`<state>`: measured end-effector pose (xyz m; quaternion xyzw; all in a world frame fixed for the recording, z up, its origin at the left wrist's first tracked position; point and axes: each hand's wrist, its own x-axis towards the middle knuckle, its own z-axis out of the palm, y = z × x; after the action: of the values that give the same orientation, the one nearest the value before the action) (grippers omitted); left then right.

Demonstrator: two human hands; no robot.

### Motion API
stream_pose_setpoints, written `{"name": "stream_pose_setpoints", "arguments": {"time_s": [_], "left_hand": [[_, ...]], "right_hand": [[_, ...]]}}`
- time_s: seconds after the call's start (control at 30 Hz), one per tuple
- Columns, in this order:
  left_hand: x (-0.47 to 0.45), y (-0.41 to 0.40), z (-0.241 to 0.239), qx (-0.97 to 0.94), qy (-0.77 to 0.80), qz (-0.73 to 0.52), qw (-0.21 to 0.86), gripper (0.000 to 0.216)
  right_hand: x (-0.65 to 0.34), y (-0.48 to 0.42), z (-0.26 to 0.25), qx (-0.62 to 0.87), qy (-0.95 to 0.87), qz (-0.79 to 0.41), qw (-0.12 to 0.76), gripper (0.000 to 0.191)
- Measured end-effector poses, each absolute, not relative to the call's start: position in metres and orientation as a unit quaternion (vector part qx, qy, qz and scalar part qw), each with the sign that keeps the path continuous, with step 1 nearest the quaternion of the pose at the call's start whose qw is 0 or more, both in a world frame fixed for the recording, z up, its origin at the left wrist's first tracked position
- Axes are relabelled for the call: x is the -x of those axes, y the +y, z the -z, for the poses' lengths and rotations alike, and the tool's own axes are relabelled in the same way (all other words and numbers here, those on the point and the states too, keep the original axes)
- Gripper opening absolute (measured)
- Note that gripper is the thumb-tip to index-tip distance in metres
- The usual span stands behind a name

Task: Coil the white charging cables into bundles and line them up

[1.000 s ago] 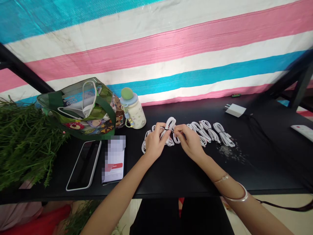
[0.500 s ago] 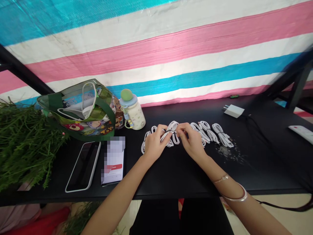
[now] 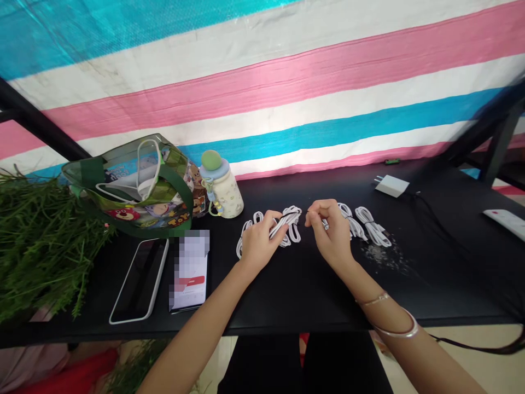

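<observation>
My left hand (image 3: pixel 262 241) is closed around a coiled white cable (image 3: pixel 290 218), its loops sticking out past the thumb and fingers. A thin black tie (image 3: pixel 292 214) crosses this coil and stretches toward the right. My right hand (image 3: pixel 330 230) is pinched shut just right of the coil, with the tie's dark end at its fingertips. Other coiled white cables lie under and beside my left hand, partly covered by it. To the right of my right hand rest two more white cable coils, one bundle (image 3: pixel 351 221) partly hidden and another bundle (image 3: pixel 372 226) in full sight.
A black table (image 3: pixel 270 306) carries a white charger plug (image 3: pixel 392 186), a black cord, and a white remote (image 3: pixel 506 221). On the left are two phones, one dark (image 3: pixel 140 280) and one lit (image 3: pixel 191 273), a bottle (image 3: pixel 225 191), a green bag (image 3: pixel 135 186) and leafy greenery (image 3: pixel 41 241).
My right hand has moved a little to the right, away from the coil, drawing the black tie's end out. My left hand stays in place with the cable.
</observation>
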<state>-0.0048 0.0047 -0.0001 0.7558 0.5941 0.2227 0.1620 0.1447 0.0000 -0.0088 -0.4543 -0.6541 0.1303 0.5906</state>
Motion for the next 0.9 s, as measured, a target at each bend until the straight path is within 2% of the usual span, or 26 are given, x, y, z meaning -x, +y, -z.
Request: {"name": "stream_pose_setpoints", "arguments": {"time_s": [0.4, 0.63, 0.9], "left_hand": [[0.004, 0.004, -0.002, -0.774, 0.565, -0.206, 0.196, 0.014], [0.005, 0.003, -0.003, -0.771, 0.584, -0.188, 0.169, 0.021], [0.006, 0.002, -0.007, -0.750, 0.612, -0.199, 0.153, 0.021]], "right_hand": [[-0.149, 0.002, 0.007, 0.483, -0.605, -0.135, 0.619, 0.007], [-0.157, 0.009, 0.009, 0.528, -0.544, -0.098, 0.644, 0.008], [-0.170, 0.018, 0.016, 0.572, -0.538, -0.041, 0.617, 0.007]]}}
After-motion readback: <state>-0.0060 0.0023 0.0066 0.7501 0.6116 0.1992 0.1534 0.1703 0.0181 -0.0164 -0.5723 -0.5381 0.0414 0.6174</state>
